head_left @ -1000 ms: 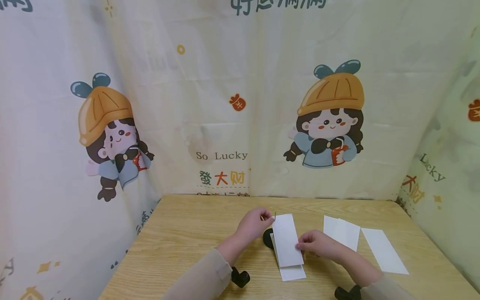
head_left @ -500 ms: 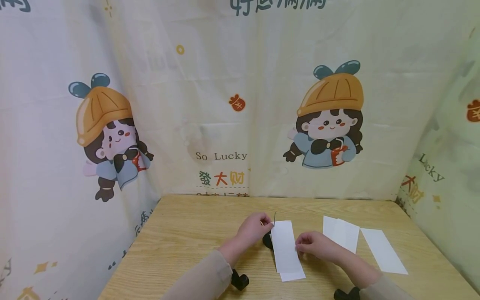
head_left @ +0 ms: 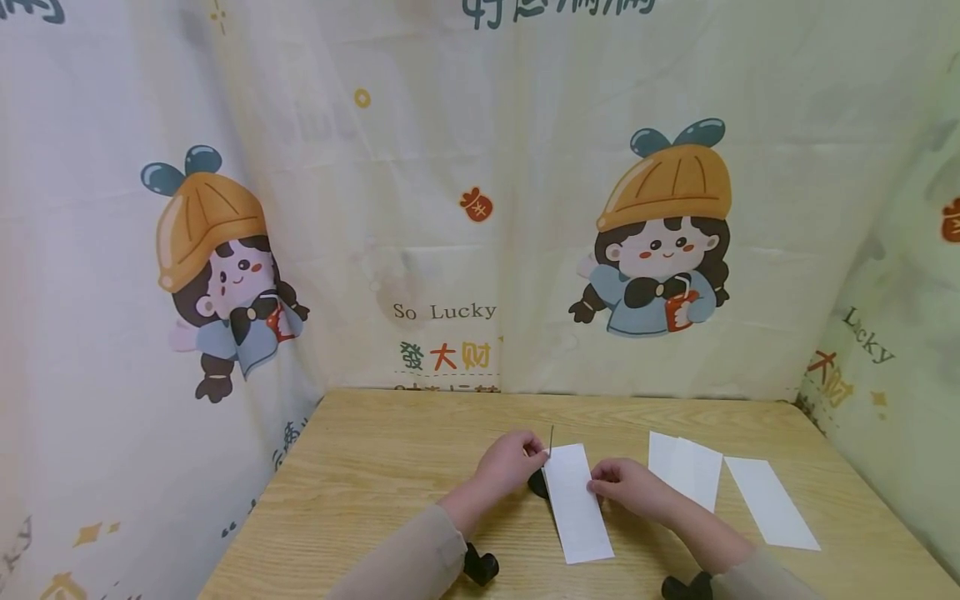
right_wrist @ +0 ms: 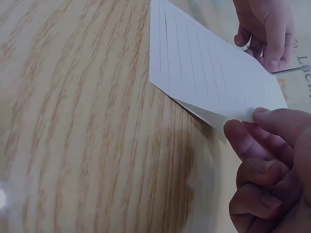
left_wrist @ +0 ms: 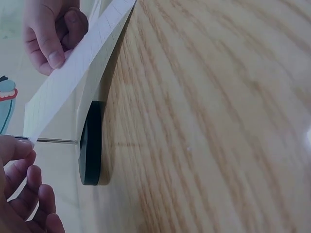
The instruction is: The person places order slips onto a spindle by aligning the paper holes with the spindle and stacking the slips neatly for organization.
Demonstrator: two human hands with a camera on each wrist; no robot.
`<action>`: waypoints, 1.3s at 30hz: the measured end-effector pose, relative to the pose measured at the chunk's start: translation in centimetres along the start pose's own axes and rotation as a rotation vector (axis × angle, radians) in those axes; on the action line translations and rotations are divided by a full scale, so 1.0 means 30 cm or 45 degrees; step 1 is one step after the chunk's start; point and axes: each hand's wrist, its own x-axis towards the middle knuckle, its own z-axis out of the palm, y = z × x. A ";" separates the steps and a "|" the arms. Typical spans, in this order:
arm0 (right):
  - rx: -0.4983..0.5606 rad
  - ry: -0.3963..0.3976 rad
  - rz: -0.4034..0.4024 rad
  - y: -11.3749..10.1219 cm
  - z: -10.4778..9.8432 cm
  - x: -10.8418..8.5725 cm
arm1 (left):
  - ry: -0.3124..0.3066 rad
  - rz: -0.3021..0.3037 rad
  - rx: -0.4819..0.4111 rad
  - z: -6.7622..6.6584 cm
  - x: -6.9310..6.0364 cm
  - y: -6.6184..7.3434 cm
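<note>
Near the middle of the wooden surface [head_left: 375, 533], a white paper strip [head_left: 577, 508] lies slantwise between two hands, its long axis running from 11 o'clock to 5 o'clock. Take the strip as the centre of the dial: the black base [head_left: 537, 486] with its upright metal rod [head_left: 552, 435] is just beside it at 10 o'clock. Also at 10, the left hand [head_left: 506, 461] pinches the far corner right at the rod; toward 2, the right hand [head_left: 628, 487] grips the long edge between thumb and finger. The step in hand seems to be fitting that corner onto the rod; whether the paper is pierced I cannot tell. The next move probably calls for easing the corner down the rod with both hands together, gently enough not to tear it.

As for looks, the strip is narrow and oblong, with fine parallel lines in the wrist views, and its rod end is raised. Beneath it, a second sheet [left_wrist: 92, 82] slopes against the base. Two overlapping slips [head_left: 678, 467] lie at 2 o'clock, a lone slip [head_left: 771, 504] at 3.
</note>
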 end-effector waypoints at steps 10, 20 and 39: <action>-0.067 -0.002 -0.064 -0.012 0.005 -0.003 | -0.010 -0.009 -0.042 -0.009 0.006 0.009; -0.150 0.040 -0.050 -0.014 0.008 0.002 | -0.031 0.002 -0.010 -0.006 0.011 0.008; -0.328 0.043 0.062 -0.021 0.033 0.015 | -0.099 -0.073 0.202 0.028 0.013 -0.009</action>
